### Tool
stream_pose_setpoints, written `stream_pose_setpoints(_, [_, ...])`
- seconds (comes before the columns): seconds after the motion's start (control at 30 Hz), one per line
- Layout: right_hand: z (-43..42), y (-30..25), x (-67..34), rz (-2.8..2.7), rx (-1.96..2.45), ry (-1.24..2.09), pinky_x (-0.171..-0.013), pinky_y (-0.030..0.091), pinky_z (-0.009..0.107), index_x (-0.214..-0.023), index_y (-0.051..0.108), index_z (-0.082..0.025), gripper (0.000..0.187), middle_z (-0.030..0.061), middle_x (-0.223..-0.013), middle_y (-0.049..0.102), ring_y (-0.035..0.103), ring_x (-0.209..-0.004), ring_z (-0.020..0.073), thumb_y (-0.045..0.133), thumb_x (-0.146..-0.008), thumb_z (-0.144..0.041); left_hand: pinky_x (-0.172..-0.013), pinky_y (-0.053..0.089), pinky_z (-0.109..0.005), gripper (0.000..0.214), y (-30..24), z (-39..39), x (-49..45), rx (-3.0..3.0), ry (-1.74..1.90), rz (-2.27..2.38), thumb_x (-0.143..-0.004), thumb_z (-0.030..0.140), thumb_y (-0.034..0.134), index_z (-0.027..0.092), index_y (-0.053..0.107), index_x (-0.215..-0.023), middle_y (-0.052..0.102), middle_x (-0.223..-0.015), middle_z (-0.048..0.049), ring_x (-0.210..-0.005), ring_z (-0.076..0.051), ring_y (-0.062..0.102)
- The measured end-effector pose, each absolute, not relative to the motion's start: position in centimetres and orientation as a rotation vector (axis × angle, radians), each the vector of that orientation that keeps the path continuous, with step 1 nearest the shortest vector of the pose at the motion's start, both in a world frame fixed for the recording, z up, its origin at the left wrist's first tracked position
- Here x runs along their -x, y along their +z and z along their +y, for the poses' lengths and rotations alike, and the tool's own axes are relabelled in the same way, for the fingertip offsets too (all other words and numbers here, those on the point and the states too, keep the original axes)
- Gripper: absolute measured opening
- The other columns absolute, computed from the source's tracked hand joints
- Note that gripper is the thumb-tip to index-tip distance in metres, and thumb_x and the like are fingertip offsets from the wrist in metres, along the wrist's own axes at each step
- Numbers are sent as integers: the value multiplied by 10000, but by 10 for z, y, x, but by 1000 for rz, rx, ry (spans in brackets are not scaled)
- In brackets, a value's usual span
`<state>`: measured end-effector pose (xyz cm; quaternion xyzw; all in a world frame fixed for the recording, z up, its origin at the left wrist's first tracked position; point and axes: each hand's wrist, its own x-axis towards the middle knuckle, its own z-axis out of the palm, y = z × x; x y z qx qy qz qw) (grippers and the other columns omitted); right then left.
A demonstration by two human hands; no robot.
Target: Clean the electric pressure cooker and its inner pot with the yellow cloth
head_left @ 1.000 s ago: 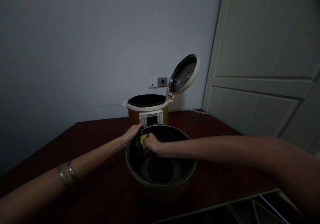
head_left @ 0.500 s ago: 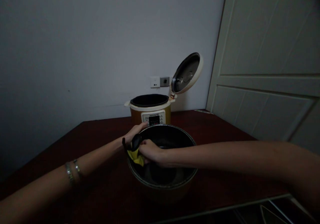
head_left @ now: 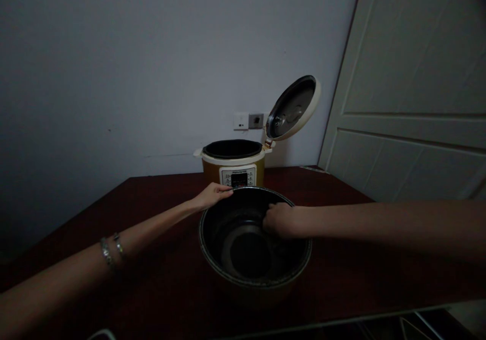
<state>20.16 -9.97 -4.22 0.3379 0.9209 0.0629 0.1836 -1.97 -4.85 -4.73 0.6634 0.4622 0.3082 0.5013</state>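
Observation:
A dark round inner pot (head_left: 228, 274) stands on the dark red table (head_left: 152, 259) in front of me. My left hand (head_left: 212, 196) rests on the pot's far left rim with its fingers laid over the edge. Inside the pot, by the right wall, my right hand (head_left: 279, 219) is closed in a fist; what it holds is hidden in the dim light. Two bangles sit on my left wrist.
Behind the pot stands an orange and white rice cooker (head_left: 234, 163) with its lid (head_left: 292, 108) swung up to the right. A wall socket (head_left: 248, 121) is on the grey wall behind. At the right is a white panelled door (head_left: 410, 107).
My right hand has moved from the pot's left rim across to the right inside wall. The yellow and black cloth seen in it earlier no longer shows. The view has shifted slightly.

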Motion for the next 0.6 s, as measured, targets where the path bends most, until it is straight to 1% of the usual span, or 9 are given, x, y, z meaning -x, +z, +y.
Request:
stream_pose_setpoints(0.07, [-90, -41, -193, 2611, -849, 386, -715, 436, 377, -756, 687, -123, 83, 157, -813, 682, 600, -906, 298, 667, -683, -89, -610, 437, -270, 328, -48, -48, 20, -1641, 774, 1131, -706, 412, 667, 150, 707, -899, 687, -717, -34, -609, -152, 575])
stream_pose_setpoints(0.17, [-75, -40, -171, 2728, -554, 491, -837, 376, 382, -784, 678, -154, 173, 118, -985, 669, 484, -1108, 267, 529, -807, -68, -516, 361, -236, 443, -48, -48, 19, -1740, 825, 1242, -715, 544, 605, 116, 702, -774, 625, -602, -13, -539, -129, 494])
stream_pose_setpoints(0.23, [-66, -41, -158, 2813, -108, 660, -884, 339, 369, -804, 672, -172, 211, 76, -1092, 634, 427, -1156, 234, 479, -861, -109, -497, 324, -230, 540, -48, -48, 19, -1802, 834, 1305, -721, 619, 543, 100, 693, -734, 583, -555, -2, -528, -121, 452])
stream_pose_setpoints(0.3, [-58, -41, -152, 2829, 304, 864, -898, 325, 367, -843, 670, -175, 195, 56, -1140, 603, 422, -1138, 223, 479, -880, -159, -514, 324, -230, 586, -47, -48, 18, -1846, 843, 1337, -720, 650, 511, 92, 690, -729, 568, -551, 2, -548, -121, 442])
stream_pose_setpoints(0.33, [-56, -41, -153, 2827, 389, 949, -891, 328, 369, -849, 672, -175, 190, 54, -1136, 599, 432, -1113, 223, 485, -881, -175, -525, 327, -230, 593, -47, -48, 18, -1859, 849, 1344, -721, 654, 504, 91, 690, -734, 568, -558, 2, -560, -122, 442])
stream_pose_setpoints(0.4, [-56, -41, -160, 2851, 248, 1031, -848, 350, 367, -822, 681, -178, 187, 60, -1096, 610, 461, -1051, 226, 501, -872, -184, -529, 324, -230, 593, -47, -48, 18, -1866, 850, 1351, -721, 652, 502, 88, 686, -728, 566, -570, -1, -569, -121, 436])
stream_pose_setpoints(0.47, [-63, -41, -173, 2849, -112, 1021, -782, 372, 363, -771, 691, -176, 184, 84, -1000, 641, 497, -981, 236, 525, -847, -157, -521, 316, -229, 584, -47, -49, 18, -1853, 835, 1338, -723, 642, 507, 87, 686, -741, 566, -583, -4, -568, -120, 431])
stream_pose_setpoints(0.53, [-76, -46, -187, 2781, -499, 885, -746, 383, 361, -713, 694, -170, 141, 111, -863, 666, 538, -913, 247, 585, -788, -122, -533, 331, -232, 556, -47, -51, 19, -1820, 813, 1295, -726, 616, 526, 90, 691, -794, 581, -615, -9, -581, -126, 453])
stream_pose_setpoints(0.6, [-91, -54, -198, 2731, -806, 580, -716, 402, 355, -628, 679, -164, 74, 113, -723, 667, 582, -816, 247, 688, -676, -109, -565, 358, -238, 509, -46, -53, 18, -1795, 799, 1246, -732, 577, 546, 100, 692, -833, 597, -651, -12, -610, -137, 487])
